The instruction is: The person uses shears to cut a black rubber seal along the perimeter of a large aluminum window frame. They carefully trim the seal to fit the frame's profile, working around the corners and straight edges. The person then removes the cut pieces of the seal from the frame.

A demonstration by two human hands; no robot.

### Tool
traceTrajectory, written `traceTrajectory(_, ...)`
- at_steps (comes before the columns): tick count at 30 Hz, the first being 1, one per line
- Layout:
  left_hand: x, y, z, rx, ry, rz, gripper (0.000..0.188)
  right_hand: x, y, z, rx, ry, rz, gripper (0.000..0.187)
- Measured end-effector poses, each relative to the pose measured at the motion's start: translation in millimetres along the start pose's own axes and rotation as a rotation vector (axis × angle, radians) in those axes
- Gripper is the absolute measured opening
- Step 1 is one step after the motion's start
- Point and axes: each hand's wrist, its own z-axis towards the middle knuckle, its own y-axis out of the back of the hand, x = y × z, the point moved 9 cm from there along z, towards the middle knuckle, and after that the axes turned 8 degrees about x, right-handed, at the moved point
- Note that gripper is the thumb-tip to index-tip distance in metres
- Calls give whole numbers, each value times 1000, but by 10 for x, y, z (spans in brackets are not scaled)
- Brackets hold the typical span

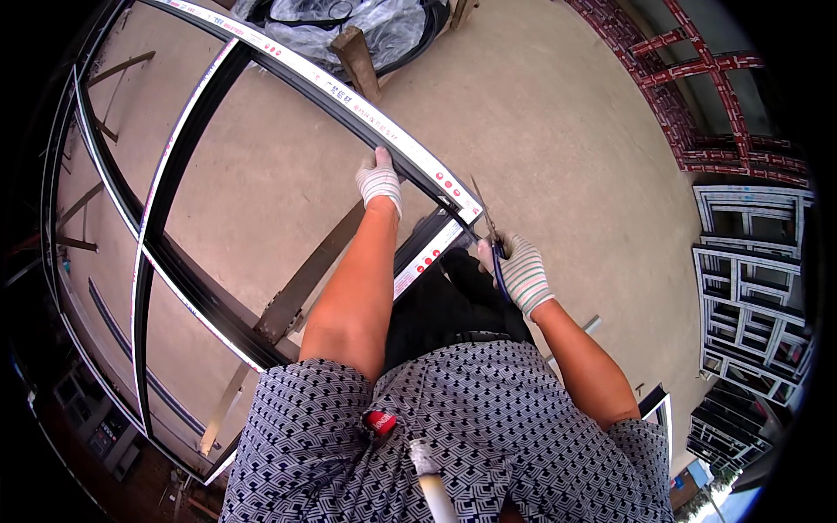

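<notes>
A large black window frame (288, 74) with white protective film lies flat on supports in front of me. My left hand (380, 179), in a striped work glove, presses down on the frame's right rail close to its near corner (462, 209). My right hand (519, 270), also gloved, grips blue-handled scissors (491, 234) whose blades point up toward that corner. The scissors sit just right of the corner, and I cannot tell whether they touch it.
Wooden trestle beams (305, 279) carry the frame above a concrete floor (558, 122). A plastic-wrapped bundle (349, 26) rests behind the frame. Red-filmed frames (706, 78) and white-grey frames (750, 270) stand at the right. A loose metal strip (589, 326) lies on the floor.
</notes>
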Motion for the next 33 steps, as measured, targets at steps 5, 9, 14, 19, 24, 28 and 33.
traceTrajectory(5, 171, 27, 26, 54, -18, 11, 36, 41, -47, -42, -26, -16, 0, 40)
traceTrajectory(9, 171, -21, 63, 66, -20, 108, 36, 90, -66, -30, -33, -2, -22, 40)
traceTrajectory(14, 191, -35, -56, 104, 42, -60, 36, 37, -66, 10, -59, -13, -44, 42)
traceTrajectory(19, 263, -145, -213, 205, 92, 100, 36, 52, -74, 18, -56, -49, -5, 43)
traceTrajectory(24, 306, -117, -211, 197, 185, 10, 43, 174, -92, -3, -46, -28, 19, 43)
traceTrajectory(28, 314, -120, -174, 305, 127, -68, 48, 103, -77, 35, -48, -18, 9, 42)
traceTrajectory(33, 351, -178, -371, 331, 91, 118, 34, 118, -83, 16, -59, -47, 18, 44)
